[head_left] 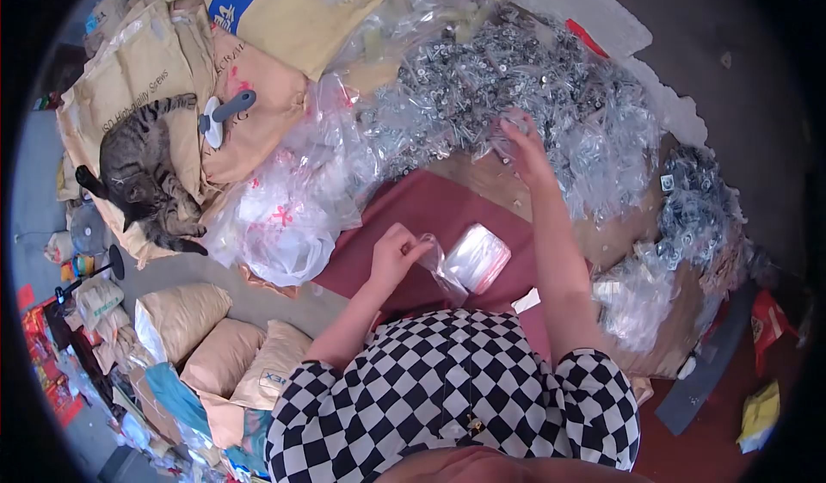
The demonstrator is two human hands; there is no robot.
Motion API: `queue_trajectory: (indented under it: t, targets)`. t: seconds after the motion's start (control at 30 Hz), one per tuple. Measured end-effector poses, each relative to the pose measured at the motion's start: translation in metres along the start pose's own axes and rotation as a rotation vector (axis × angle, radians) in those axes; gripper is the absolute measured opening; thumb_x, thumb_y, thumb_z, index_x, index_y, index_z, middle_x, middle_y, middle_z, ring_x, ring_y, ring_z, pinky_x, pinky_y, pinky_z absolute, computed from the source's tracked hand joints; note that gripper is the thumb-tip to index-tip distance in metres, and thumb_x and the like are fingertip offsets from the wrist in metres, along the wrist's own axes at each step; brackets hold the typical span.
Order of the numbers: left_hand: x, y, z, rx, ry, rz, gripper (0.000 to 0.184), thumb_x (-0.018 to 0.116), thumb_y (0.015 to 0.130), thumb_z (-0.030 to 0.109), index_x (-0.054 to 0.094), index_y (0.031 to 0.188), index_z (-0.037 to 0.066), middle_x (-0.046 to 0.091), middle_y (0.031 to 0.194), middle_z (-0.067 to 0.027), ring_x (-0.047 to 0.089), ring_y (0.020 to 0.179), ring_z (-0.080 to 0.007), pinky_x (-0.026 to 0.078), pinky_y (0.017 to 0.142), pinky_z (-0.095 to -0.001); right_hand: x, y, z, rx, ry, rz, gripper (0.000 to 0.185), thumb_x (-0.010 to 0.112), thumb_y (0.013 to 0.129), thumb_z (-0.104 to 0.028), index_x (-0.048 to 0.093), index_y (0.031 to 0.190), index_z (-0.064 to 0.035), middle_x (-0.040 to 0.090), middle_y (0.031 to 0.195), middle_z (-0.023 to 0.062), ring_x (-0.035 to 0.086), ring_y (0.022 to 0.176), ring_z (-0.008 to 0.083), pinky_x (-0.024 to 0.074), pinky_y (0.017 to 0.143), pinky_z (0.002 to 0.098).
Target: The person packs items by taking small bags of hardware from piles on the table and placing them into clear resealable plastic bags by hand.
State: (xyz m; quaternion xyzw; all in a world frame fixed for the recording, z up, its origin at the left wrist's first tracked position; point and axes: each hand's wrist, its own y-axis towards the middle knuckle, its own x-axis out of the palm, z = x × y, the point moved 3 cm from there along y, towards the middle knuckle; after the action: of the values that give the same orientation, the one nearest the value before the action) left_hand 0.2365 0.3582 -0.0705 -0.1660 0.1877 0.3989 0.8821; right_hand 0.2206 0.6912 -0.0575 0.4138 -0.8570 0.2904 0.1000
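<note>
My left hand [398,255] is closed in a pinch on the edge of a clear plastic bag [445,276], which hangs toward my lap. Beside it, a stack of flat clear bags [479,258] lies on the dark red cloth [391,201]. My right hand [527,152] is over the near side of a large heap of small clear packets of screws [465,74]. Its fingers are curled round a shiny packet of screws [502,141], partly hidden by the fingers.
A tabby cat [142,169] lies on brown paper sacks [249,130] at the left, near a grey-handled tool [228,113]. White plastic bags [288,233] sit left of the cloth. Filled sacks [185,315] stand lower left. More packets [697,203] lie at the right.
</note>
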Motion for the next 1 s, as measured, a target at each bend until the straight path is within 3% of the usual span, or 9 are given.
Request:
queue_trajectory:
  t: [0.13,0.23,0.3,0.4,0.57,0.73,0.9,0.97,1.0]
  targets:
    - [0.006,0.013,0.008,-0.153,-0.302,0.130,0.022,0.082,0.081,0.016,0.063,0.082,0.005,0.059,0.074,-0.0075,0.062,0.065,-0.0197,0.049,0.059,-0.0319,0.033,-0.010,-0.015,0.059,-0.662,-0.111,0.039,0.076,0.083,-0.016,0.062,0.119,-0.0120,0.068,0.112,0.0101,0.067,0.101,0.0253,0.0561,0.085,0.0372]
    - [-0.004,0.029,0.027,-0.115,-0.334,0.181,0.019,0.080,0.081,0.015,0.064,0.086,0.006,0.058,0.080,-0.0073,0.062,0.077,-0.0234,0.051,0.072,-0.0342,0.065,0.007,0.020,-0.380,-1.385,-0.267,0.040,0.074,0.080,-0.017,0.064,0.119,-0.0140,0.069,0.112,0.0155,0.068,0.103,0.0321,0.0561,0.083,0.0420]
    - [-0.019,0.034,0.056,0.359,0.332,0.325,0.017,0.078,0.080,0.015,0.066,0.090,0.007,0.059,0.091,-0.0088,0.059,0.096,-0.0300,0.047,0.090,-0.0412,0.076,0.020,0.041,-0.662,-1.592,-0.198,0.041,0.072,0.078,-0.020,0.066,0.117,-0.0127,0.069,0.107,0.0194,0.066,0.100,0.0390,0.0545,0.082,0.0461]
    - [-0.021,0.029,0.046,0.378,0.329,0.352,0.013,0.074,0.081,0.011,0.067,0.091,0.007,0.058,0.095,-0.0104,0.055,0.100,-0.0338,0.044,0.089,-0.0431,0.069,0.044,0.046,-0.658,-1.274,0.030,0.038,0.071,0.077,-0.020,0.067,0.114,-0.0125,0.070,0.098,0.0208,0.067,0.094,0.0415,0.0535,0.080,0.0488]
    - [-0.026,0.022,0.022,0.350,0.221,0.275,0.027,0.069,0.080,0.005,0.072,0.106,0.008,0.060,0.090,-0.0089,0.060,0.099,-0.0317,0.045,0.091,-0.0433,0.057,0.036,-0.012,-0.383,-1.407,-0.051,0.036,0.069,0.077,-0.016,0.067,0.113,-0.0119,0.071,0.094,0.0210,0.067,0.091,0.0422,0.0529,0.080,0.0503]
    - [-0.011,0.025,0.005,0.124,0.140,-0.044,0.074,0.075,0.083,0.019,0.044,0.150,0.017,0.069,0.094,-0.0124,0.067,0.089,-0.0317,0.053,0.078,-0.0424,0.081,0.047,-0.051,-0.486,-1.596,-0.182,0.035,0.067,0.080,-0.010,0.063,0.114,-0.0096,0.069,0.104,0.0215,0.064,0.095,0.0447,0.0507,0.079,0.0507]
    - [-0.003,0.032,0.009,-0.062,0.180,-0.213,0.070,0.074,0.084,0.024,0.046,0.149,0.019,0.070,0.080,-0.0101,0.069,0.070,-0.0314,0.055,0.066,-0.0439,0.166,0.118,-0.065,-0.808,-1.185,-0.179,0.044,0.068,0.079,-0.010,0.063,0.123,-0.0106,0.071,0.098,0.0218,0.068,0.094,0.0399,0.0560,0.077,0.0463]
    - [0.001,0.031,0.004,-0.031,0.175,-0.151,0.055,0.071,0.086,0.019,0.058,0.139,0.016,0.070,0.083,-0.0136,0.069,0.073,-0.0344,0.055,0.067,-0.0444,0.187,0.150,-0.063,-0.324,-0.442,-0.027,0.052,0.078,0.084,-0.024,0.062,0.127,-0.0014,0.071,0.095,0.0190,0.072,0.086,0.0242,0.0576,0.070,0.0379]
    - [-0.003,0.030,0.013,0.016,0.083,-0.047,0.038,0.066,0.088,0.012,0.067,0.126,0.013,0.070,0.086,-0.0160,0.068,0.077,-0.0360,0.055,0.069,-0.0447,0.194,0.169,-0.059,-0.326,-0.439,-0.031,0.052,0.078,0.084,-0.024,0.062,0.127,-0.0014,0.071,0.095,0.0190,0.072,0.086,0.0242,0.0576,0.070,0.0379]
